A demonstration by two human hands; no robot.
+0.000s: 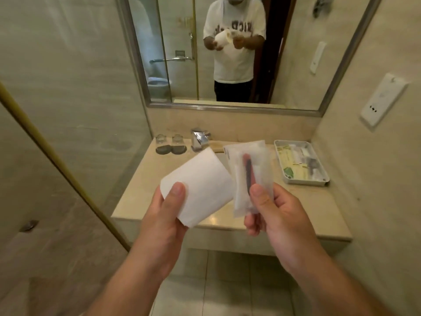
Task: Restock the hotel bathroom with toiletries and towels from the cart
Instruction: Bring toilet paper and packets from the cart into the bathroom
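My left hand (168, 215) grips a white toilet paper roll (200, 185). The thumb lies across its near side and the fingers curl round underneath. My right hand (273, 215) pinches a small stack of translucent toiletry packets (248, 174) at their lower end, with the thumb pressing them against curled fingers. The packets stand up from the pinch, fanned slightly. One shows a red and dark item through its wrapper, but I cannot tell what it is. The packets' left edge meets the roll's right edge in this view, and whether they touch I cannot tell.

I hold both in the air above the front of the beige stone vanity counter (141, 185). At the back of the counter a chrome faucet (200, 139) stands near the middle. Two clear glasses (161, 140) sit on dark coasters just left of it. At the right end, against the wall, a white tray (305, 182) holds more packaged toiletries. A framed mirror (227, 107) hangs above the counter, and its reflection shows both hands holding the same things. A white wall panel (382, 101) is mounted on the right wall.
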